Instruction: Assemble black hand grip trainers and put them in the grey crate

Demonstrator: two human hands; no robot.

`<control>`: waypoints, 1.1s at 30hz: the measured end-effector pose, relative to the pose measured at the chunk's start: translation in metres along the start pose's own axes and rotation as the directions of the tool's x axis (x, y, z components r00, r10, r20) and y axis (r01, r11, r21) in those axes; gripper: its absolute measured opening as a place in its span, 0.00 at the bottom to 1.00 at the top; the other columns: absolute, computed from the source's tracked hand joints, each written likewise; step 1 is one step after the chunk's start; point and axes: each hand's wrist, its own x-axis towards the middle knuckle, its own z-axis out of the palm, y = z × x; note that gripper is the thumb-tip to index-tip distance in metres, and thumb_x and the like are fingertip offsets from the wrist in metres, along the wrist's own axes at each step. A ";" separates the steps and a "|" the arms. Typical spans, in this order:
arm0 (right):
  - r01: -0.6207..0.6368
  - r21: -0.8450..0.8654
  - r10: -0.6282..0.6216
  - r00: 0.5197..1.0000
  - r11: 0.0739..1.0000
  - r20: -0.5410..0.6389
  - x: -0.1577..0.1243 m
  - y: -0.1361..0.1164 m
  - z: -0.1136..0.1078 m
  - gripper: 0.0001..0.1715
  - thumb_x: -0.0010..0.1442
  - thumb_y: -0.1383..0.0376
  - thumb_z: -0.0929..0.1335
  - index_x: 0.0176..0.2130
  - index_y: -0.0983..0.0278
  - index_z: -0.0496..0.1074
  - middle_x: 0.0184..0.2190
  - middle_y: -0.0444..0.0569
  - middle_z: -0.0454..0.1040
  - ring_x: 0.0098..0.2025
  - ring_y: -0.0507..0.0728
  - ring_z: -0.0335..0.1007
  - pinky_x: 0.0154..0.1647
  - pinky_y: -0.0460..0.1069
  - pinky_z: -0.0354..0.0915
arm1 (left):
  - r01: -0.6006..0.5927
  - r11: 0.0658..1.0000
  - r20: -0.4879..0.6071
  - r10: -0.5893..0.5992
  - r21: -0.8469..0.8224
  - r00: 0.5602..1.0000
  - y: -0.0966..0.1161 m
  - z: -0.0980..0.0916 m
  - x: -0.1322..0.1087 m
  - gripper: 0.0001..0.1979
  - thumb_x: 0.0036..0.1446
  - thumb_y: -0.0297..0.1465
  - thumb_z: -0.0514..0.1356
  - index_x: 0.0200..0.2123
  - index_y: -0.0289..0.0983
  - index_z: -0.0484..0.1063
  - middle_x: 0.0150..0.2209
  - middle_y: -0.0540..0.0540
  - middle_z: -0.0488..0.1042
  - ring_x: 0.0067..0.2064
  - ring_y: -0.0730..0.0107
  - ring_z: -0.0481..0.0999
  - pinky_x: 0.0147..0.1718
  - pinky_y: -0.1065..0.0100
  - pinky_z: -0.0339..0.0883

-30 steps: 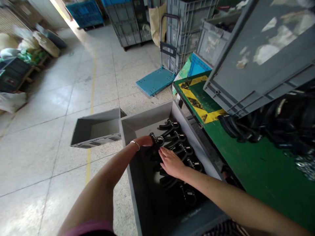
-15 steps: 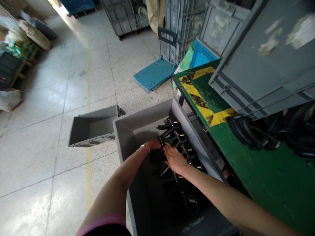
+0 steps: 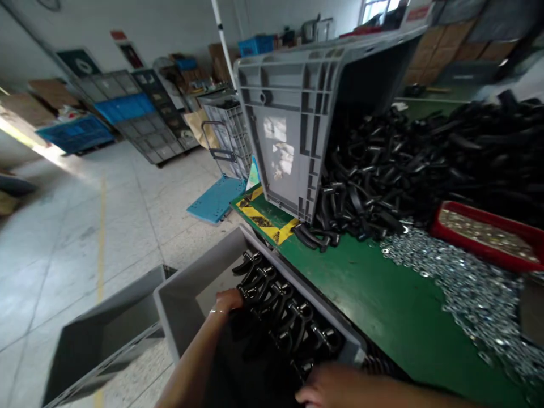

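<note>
Since the earlier frame, your right hand [image 3: 334, 385] is moving away from your left hand [image 3: 229, 299] and is blurring; I cannot tell its grip. Your left hand is touching a black part [image 3: 251, 293] inside the gray bin [image 3: 212, 260]; its fingers are hiding, so its grip also is staying unclear.

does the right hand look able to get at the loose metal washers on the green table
Probably yes: nothing tall stands between the right hand and the loose metal washers; it would pass over the grey bin's rim and the green table.
</note>
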 end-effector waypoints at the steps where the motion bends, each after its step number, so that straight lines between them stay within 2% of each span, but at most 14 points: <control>1: -0.058 0.100 0.059 0.998 0.993 -0.003 -0.030 -0.002 -0.004 0.16 0.65 0.58 0.65 0.49 0.48 0.77 0.38 0.47 0.82 0.40 0.59 0.79 0.42 0.50 0.71 | 0.039 0.999 -0.023 -0.039 0.026 0.999 0.009 -0.007 -0.007 0.06 0.60 0.30 0.62 0.39 0.34 0.74 0.38 0.41 0.77 0.42 0.56 0.78 0.41 0.57 0.72; 4: -0.240 0.448 0.332 0.933 0.861 -0.137 -0.102 -0.007 -0.014 0.21 0.69 0.52 0.59 0.52 0.50 0.76 0.39 0.48 0.82 0.39 0.59 0.80 0.40 0.51 0.72 | 0.005 0.995 -0.257 -0.029 -0.096 0.966 0.058 -0.018 -0.035 0.12 0.66 0.29 0.51 0.44 0.37 0.74 0.44 0.40 0.77 0.48 0.57 0.76 0.48 0.59 0.69; 7: -0.262 0.699 0.594 0.753 0.666 -0.283 -0.142 -0.015 -0.016 0.27 0.69 0.47 0.57 0.50 0.58 0.75 0.35 0.50 0.80 0.34 0.58 0.78 0.37 0.52 0.71 | -0.355 0.857 -0.497 0.138 -0.374 0.857 0.145 -0.013 -0.065 0.13 0.67 0.33 0.49 0.45 0.38 0.73 0.43 0.43 0.76 0.45 0.63 0.76 0.47 0.64 0.70; 9: -0.212 0.758 0.676 0.637 0.617 -0.371 -0.160 -0.022 -0.015 0.28 0.68 0.46 0.58 0.49 0.61 0.75 0.34 0.50 0.80 0.33 0.58 0.77 0.38 0.53 0.71 | -0.601 0.672 -0.498 0.378 -0.432 0.781 0.215 -0.002 -0.079 0.11 0.67 0.32 0.51 0.45 0.39 0.73 0.41 0.45 0.76 0.43 0.65 0.76 0.46 0.65 0.70; 12: -0.168 0.753 0.694 0.550 0.637 -0.465 -0.187 -0.033 -0.017 0.28 0.69 0.47 0.58 0.50 0.62 0.74 0.34 0.49 0.79 0.32 0.57 0.76 0.37 0.52 0.70 | -0.829 0.420 -0.416 0.723 -0.369 0.551 0.313 0.015 -0.082 0.13 0.66 0.27 0.51 0.48 0.40 0.73 0.44 0.45 0.76 0.48 0.66 0.74 0.51 0.64 0.69; 14: -0.204 0.677 0.662 0.527 0.707 -0.533 -0.211 -0.042 -0.020 0.25 0.70 0.50 0.59 0.50 0.60 0.75 0.35 0.50 0.80 0.35 0.57 0.77 0.39 0.52 0.71 | -0.897 0.365 -0.383 0.814 -0.250 0.438 0.365 0.022 -0.071 0.16 0.65 0.24 0.51 0.52 0.40 0.72 0.48 0.44 0.74 0.52 0.64 0.72 0.54 0.62 0.67; 16: -0.275 0.576 0.626 0.505 0.770 -0.595 -0.237 -0.052 -0.021 0.21 0.70 0.53 0.60 0.51 0.57 0.76 0.41 0.50 0.80 0.42 0.59 0.77 0.47 0.54 0.71 | -0.896 0.440 -0.376 0.820 -0.064 0.430 0.404 0.022 -0.056 0.19 0.64 0.23 0.52 0.56 0.39 0.70 0.53 0.41 0.72 0.55 0.60 0.70 0.56 0.58 0.65; 19: -0.402 0.467 0.615 0.461 0.787 -0.639 -0.275 -0.066 -0.017 0.20 0.71 0.57 0.60 0.52 0.56 0.77 0.47 0.51 0.79 0.49 0.59 0.75 0.53 0.55 0.69 | -0.760 0.608 -0.386 0.773 0.228 0.503 0.439 0.019 -0.037 0.22 0.63 0.21 0.51 0.59 0.37 0.68 0.57 0.34 0.68 0.55 0.53 0.69 0.54 0.52 0.65; 20: -0.443 0.451 0.626 0.441 0.775 -0.643 -0.287 -0.069 -0.014 0.20 0.71 0.57 0.60 0.52 0.57 0.76 0.47 0.52 0.79 0.49 0.59 0.75 0.53 0.55 0.69 | -0.723 0.621 -0.370 0.776 0.303 0.511 0.446 0.018 -0.032 0.21 0.63 0.21 0.51 0.58 0.36 0.69 0.55 0.33 0.69 0.53 0.52 0.70 0.52 0.52 0.66; 22: -0.522 0.440 0.659 0.370 0.731 -0.656 -0.314 -0.068 -0.007 0.20 0.71 0.58 0.59 0.52 0.57 0.76 0.47 0.52 0.79 0.49 0.59 0.75 0.52 0.55 0.69 | -0.711 0.567 -0.298 0.823 0.416 0.483 0.456 0.019 -0.025 0.17 0.63 0.21 0.51 0.52 0.33 0.72 0.48 0.34 0.72 0.49 0.53 0.71 0.50 0.54 0.67; 24: -0.588 0.452 0.683 0.251 0.670 -0.685 -0.347 -0.059 0.001 0.20 0.71 0.58 0.60 0.52 0.58 0.75 0.48 0.52 0.78 0.49 0.60 0.75 0.53 0.56 0.69 | -0.734 0.478 -0.222 0.877 0.482 0.426 0.461 0.020 -0.020 0.14 0.62 0.20 0.50 0.45 0.31 0.74 0.43 0.36 0.72 0.47 0.54 0.71 0.49 0.55 0.67; 26: -0.653 0.470 0.679 0.093 0.594 -0.728 -0.389 -0.042 0.008 0.19 0.70 0.58 0.61 0.53 0.59 0.74 0.49 0.54 0.78 0.50 0.61 0.74 0.53 0.57 0.69 | -0.751 0.422 -0.176 0.904 0.508 0.389 0.464 0.022 -0.016 0.13 0.61 0.19 0.51 0.42 0.31 0.73 0.41 0.37 0.71 0.47 0.54 0.70 0.49 0.57 0.66; 30: -0.795 0.488 0.574 -0.223 0.360 -0.788 -0.494 0.007 0.017 0.19 0.68 0.60 0.60 0.51 0.64 0.73 0.47 0.57 0.77 0.46 0.61 0.75 0.48 0.55 0.70 | -0.738 0.425 -0.162 0.901 0.524 0.403 0.470 0.020 -0.009 0.12 0.60 0.18 0.51 0.39 0.32 0.72 0.40 0.38 0.70 0.46 0.55 0.70 0.49 0.59 0.66; 33: -0.867 0.492 0.491 -0.394 0.081 -0.777 -0.571 0.038 0.025 0.18 0.66 0.66 0.60 0.49 0.66 0.74 0.46 0.58 0.77 0.46 0.61 0.75 0.49 0.53 0.68 | -0.746 0.463 -0.200 0.885 0.479 0.421 0.474 0.019 -0.002 0.12 0.64 0.22 0.49 0.42 0.31 0.72 0.40 0.38 0.70 0.44 0.56 0.71 0.49 0.60 0.67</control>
